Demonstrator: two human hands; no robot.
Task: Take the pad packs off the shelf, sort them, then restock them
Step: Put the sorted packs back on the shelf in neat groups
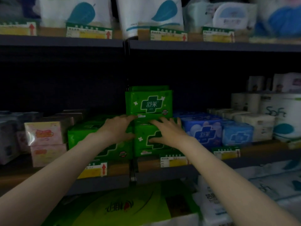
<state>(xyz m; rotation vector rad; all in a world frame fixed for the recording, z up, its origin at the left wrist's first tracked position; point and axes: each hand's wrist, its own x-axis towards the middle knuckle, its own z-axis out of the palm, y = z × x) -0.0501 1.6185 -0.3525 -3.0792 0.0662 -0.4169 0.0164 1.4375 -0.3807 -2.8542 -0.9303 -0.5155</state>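
Green pad packs fill the middle of the shelf (268, 158). One upright green pack (149, 101) stands on top of two lower green packs, one on the left (84, 137) and one on the right (143, 141). My left hand (118, 128) reaches in with straight fingers, its fingertips touching the bottom left corner of the top pack. My right hand (169, 131) lies spread flat on the front of the lower right green pack. Blue pad packs (202, 131) sit just right of the green ones. Pink packs (46, 134) are stacked to the left.
White tissue and roll packs (263, 111) crowd the shelf's right end. The shelf above carries white packs with blue leaf prints (151, 13). Price tags (96, 168) hang along the shelf edges. A green and yellow carton (123, 207) and white packs (267, 185) lie below.
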